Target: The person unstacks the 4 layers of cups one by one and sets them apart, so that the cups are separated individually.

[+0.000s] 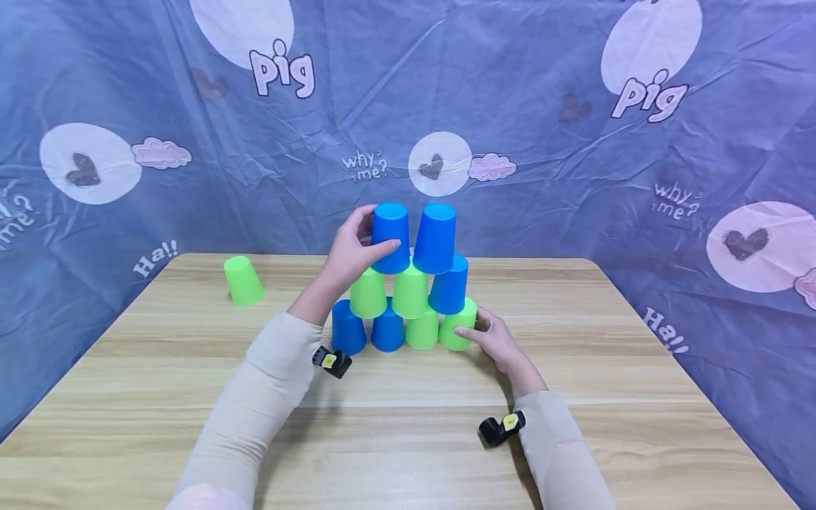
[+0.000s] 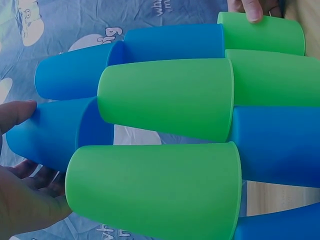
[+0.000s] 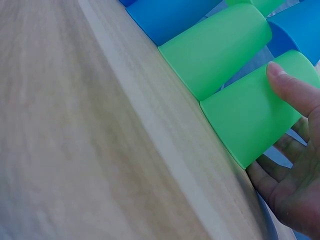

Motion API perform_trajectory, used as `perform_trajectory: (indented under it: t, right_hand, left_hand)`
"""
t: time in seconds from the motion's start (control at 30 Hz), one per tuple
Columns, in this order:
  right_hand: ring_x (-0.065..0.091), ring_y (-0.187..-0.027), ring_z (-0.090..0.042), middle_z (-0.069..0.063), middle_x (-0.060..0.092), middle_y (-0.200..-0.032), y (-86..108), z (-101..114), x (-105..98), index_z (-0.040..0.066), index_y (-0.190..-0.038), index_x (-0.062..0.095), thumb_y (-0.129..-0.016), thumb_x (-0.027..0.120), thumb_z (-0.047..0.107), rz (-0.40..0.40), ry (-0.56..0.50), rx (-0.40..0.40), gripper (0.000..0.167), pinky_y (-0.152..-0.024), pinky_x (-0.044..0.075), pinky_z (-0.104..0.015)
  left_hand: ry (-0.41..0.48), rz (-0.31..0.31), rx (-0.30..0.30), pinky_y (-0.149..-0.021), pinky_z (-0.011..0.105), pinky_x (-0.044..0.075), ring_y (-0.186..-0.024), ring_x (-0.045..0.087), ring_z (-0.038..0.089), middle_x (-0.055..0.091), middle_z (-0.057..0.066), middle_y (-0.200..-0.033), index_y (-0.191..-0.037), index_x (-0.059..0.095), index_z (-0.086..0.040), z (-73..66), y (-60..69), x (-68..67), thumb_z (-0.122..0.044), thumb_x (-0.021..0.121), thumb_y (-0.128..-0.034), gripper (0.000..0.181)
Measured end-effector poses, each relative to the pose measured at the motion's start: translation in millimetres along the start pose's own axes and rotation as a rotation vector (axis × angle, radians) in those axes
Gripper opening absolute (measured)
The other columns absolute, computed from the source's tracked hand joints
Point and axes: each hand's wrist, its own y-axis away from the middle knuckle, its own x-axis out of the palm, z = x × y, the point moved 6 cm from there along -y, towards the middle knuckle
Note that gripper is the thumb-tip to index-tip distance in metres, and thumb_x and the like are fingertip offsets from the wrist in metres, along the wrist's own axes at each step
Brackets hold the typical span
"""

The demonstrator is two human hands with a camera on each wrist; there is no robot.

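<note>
- My left hand (image 1: 349, 251) has its fingers round a blue cup (image 1: 390, 232), thumb in front, at eleven o'clock on the cup pyramid; the other third-row cup (image 1: 437, 234) stands at one o'clock.
- My right hand (image 1: 499, 345) grips the green end cup (image 1: 454, 329) at four o'clock, thumb on its face, apparently steadying the bottom row.
- I judge the step in hand to be seating the left cup of the third row. Its rim meets the green cups (image 1: 367, 297) below, but I can't tell whether they take its full weight.
- Next, I'd say, I must square it over both, then loosen my left fingers evenly.
- The spare green cup (image 1: 244, 282) stands upside down on the desk (image 1: 408, 439) at nine o'clock, probably meant for the top.
</note>
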Motion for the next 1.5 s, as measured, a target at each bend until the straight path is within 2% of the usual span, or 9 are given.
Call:
perform_trajectory:
  t: [0.43,0.6,0.8,0.97,1.2,1.5]
  right_hand:
    - [0.035,-0.116,-0.028,-0.013,0.043,-0.124,0.3,1.0,-0.5,0.008,-0.126,0.042,-0.071,0.069,0.03,0.002,0.011,0.016,0.064,-0.097,0.022,-0.046]
    - [0.036,-0.116,-0.027,-0.012,0.043,-0.125,1.2,-0.6,-0.3,0.009,-0.127,0.041,-0.073,0.069,0.028,0.005,0.008,0.018,0.064,-0.097,0.023,-0.044]
    - [0.038,-0.114,-0.027,-0.013,0.045,-0.123,0.5,-1.9,-0.2,0.008,-0.127,0.041,-0.072,0.069,0.027,0.005,0.005,0.017,0.064,-0.096,0.025,-0.044]
    - [0.038,-0.114,-0.027,-0.013,0.045,-0.123,-0.3,-2.1,-1.0,0.008,-0.126,0.041,-0.073,0.069,0.026,0.016,0.005,0.015,0.063,-0.096,0.025,-0.044]
    - [0.041,-0.111,-0.027,-0.014,0.047,-0.12,-0.3,-1.6,-1.4,0.007,-0.125,0.043,-0.073,0.069,0.023,0.016,-0.018,-0.004,0.06,-0.095,0.028,-0.043]
    - [0.042,-0.11,-0.027,-0.014,0.048,-0.119,-0.3,0.5,-0.6,0.006,-0.124,0.043,-0.073,0.069,0.022,0.016,-0.028,-0.013,0.06,-0.095,0.028,-0.042]
  left_hand:
    - [-0.008,0.014,-0.014,-0.084,0.037,0.041,-0.103,0.046,0.022,0.048,0.01,-0.115,-0.127,0.037,-0.007,1.4,-4.0,-5.1,-0.02,0.065,-0.0776,0.058]
    - [0.011,-0.005,-0.012,-0.085,0.038,0.04,-0.104,0.046,0.023,0.047,0.011,-0.116,-0.127,0.036,-0.007,-0.3,-1.8,-10.6,-0.019,0.065,-0.0775,0.059]
    - [0.025,-0.069,0.023,-0.088,0.038,0.038,-0.107,0.045,0.023,0.047,0.011,-0.119,-0.126,0.038,-0.007,-6.4,1.5,-31.6,-0.019,0.066,-0.0768,0.058]
    - [0.021,-0.097,0.04,-0.09,0.038,0.036,-0.109,0.043,0.023,0.046,0.012,-0.12,-0.125,0.039,-0.006,-9.1,7.4,-50.7,-0.018,0.066,-0.0763,0.057]
    - [-0.04,-0.133,-0.014,-0.092,0.039,0.034,-0.11,0.041,0.025,0.044,0.013,-0.121,-0.127,0.037,-0.007,-3.2,18.0,-74.4,-0.021,0.066,-0.0765,0.06]
    - [-0.112,-0.187,-0.064,-0.092,0.043,0.033,-0.11,0.041,0.029,0.043,0.016,-0.121,-0.128,0.034,-0.004,15.3,39.4,-104.0,-0.022,0.065,-0.0779,0.061]
